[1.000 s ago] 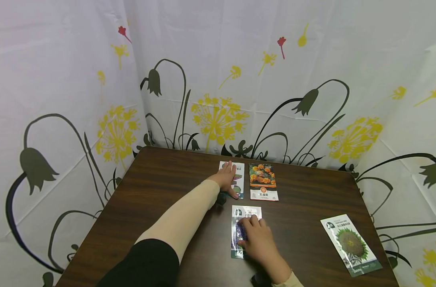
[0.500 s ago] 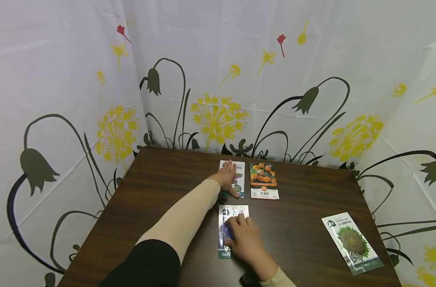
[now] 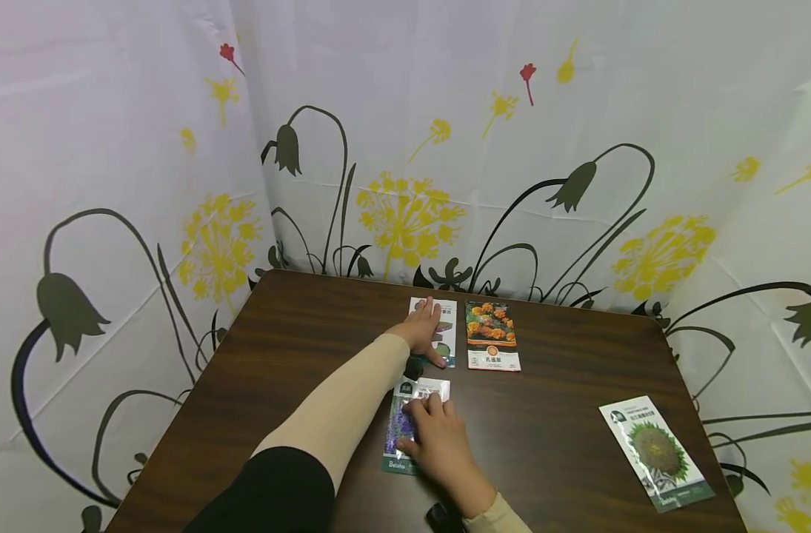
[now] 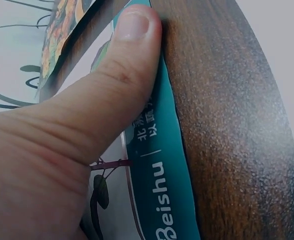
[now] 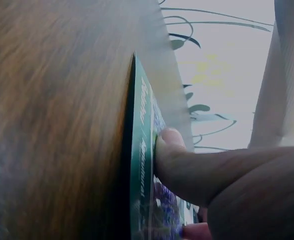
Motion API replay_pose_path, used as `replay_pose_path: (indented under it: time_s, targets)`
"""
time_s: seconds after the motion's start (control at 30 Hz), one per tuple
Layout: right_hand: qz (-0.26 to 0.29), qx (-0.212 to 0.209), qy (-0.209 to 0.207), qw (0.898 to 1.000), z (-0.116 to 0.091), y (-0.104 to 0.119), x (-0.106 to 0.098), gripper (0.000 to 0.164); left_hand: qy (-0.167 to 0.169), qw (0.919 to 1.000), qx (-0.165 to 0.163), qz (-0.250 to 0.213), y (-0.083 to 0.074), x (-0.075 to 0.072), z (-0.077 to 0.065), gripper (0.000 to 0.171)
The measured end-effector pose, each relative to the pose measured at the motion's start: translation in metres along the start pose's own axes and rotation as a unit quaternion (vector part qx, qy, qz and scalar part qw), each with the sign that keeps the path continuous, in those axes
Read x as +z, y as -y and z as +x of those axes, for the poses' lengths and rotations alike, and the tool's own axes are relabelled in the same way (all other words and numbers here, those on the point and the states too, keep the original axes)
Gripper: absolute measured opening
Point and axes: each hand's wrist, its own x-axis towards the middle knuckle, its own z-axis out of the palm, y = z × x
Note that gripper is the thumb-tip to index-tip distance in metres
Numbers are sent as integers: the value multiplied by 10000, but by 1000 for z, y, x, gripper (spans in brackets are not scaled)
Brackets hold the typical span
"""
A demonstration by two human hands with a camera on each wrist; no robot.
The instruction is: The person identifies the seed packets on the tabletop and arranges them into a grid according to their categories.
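My left hand rests with fingers spread on a white seed packet near the table's back edge. In the left wrist view the thumb lies across that packet's teal strip. Closer to me, my right hand touches a seed packet with purple flowers from above, fingers apart. The right wrist view has the thumb on the printed face of this packet, beside its green strip. The packet lies slightly turned on the table, partly covered by the hand.
An orange-flower seed packet lies just right of the white one. Far to the right is a packet with a round green-fringed flower head, set at a slant. The brown table meets a flower-printed curtain behind.
My right hand has slid the purple-flower packet leftward, below the left hand, and the packet has turned slightly. My left hand has stayed on the white packet.
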Motion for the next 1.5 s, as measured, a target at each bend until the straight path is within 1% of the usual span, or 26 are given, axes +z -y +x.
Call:
replay_pose_path:
  time_s: [0.1,0.2,0.33,0.4,0.5,0.6,0.63,0.73,0.77,0.93,1.1,1.17,1.23,1.33,1.5]
  targets:
    - [75,-119,-243,9996,-1,-2,1,61,8,10000,-31,-20,3,4,5,149]
    - [219,-150,-329,9991,-1,-4,2,61,52,10000,3,36,3,4,3,148]
    - [355,-111,-266,9990,0,-6,3,60,45,9999,130,-15,-2,-6,-9,144]
    - [376,-131,-250,9989,1,-7,3,60,19,9998,183,-39,-4,-10,-13,142]
    - [369,-140,-200,9990,1,-7,3,61,3,9998,202,-55,-1,-6,-6,147]
    - [341,-195,-162,9991,0,-6,1,61,-8,9998,159,-82,-2,-7,-5,147]
    - [332,-210,-145,9991,-1,-6,1,61,-6,9998,158,-88,-3,-7,-6,147]
    - [359,-236,-150,9990,-1,-5,1,59,-3,9999,145,-83,-10,-13,-17,142]
    - [386,-225,-169,9989,-2,-5,1,58,-29,9998,192,-73,-10,-13,-19,140]
    - [592,-201,-426,9971,-1,-5,-1,51,-102,9997,202,-40,-9,-12,-15,143]
    - [795,-351,-847,9926,2,-10,-2,46,-42,9998,178,-67,-7,-12,-16,142]
    - [855,-342,-1011,9906,3,-13,-5,45,-4,9998,169,-81,-7,-13,-17,139]
    - [888,-284,-1126,9893,5,-18,-9,45,17,9998,140,-117,-5,-12,-14,141]
    - [849,-159,-1202,9890,6,-27,-18,45,60,9999,69,-59,-2,-8,-6,145]
    - [730,58,-1316,9886,-1,-47,-38,47,205,9998,-21,-48,4,-1,8,149]
